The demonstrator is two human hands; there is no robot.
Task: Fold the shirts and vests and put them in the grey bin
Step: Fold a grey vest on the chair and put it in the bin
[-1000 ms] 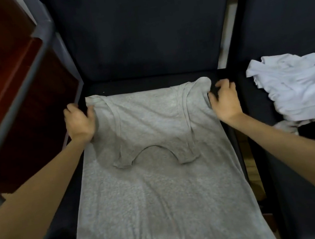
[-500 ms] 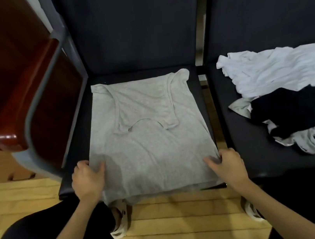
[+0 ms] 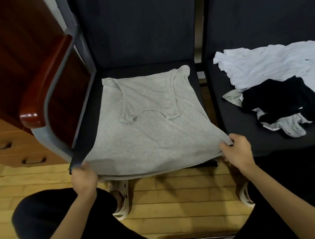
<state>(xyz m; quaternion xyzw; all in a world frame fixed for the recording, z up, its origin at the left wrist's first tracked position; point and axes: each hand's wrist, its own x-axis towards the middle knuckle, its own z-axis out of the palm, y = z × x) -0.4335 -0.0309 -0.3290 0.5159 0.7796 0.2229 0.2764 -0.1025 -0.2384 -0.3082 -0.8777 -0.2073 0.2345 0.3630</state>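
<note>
A grey vest (image 3: 151, 138) lies spread on the dark seat of the middle chair (image 3: 193, 66), its straps folded down onto its body. My left hand (image 3: 83, 177) grips the vest's near left hem corner at the seat's front edge. My right hand (image 3: 236, 150) grips the near right hem corner, and the hem is lifted slightly off the seat. A heap of white (image 3: 275, 63), black (image 3: 284, 98) and grey garments lies on the seat to the right. No grey bin is in view.
A red-brown wooden armrest on a grey metal frame (image 3: 45, 89) stands left of the chair. A wooden drawer unit (image 3: 3, 146) is further left. Wooden floor, my dark trousers and white clogs (image 3: 121, 198) are below the seat.
My hands left the vest's folded top edge, came back to the near hem and took hold of both corners, now raising them a little. The camera pulled back.
</note>
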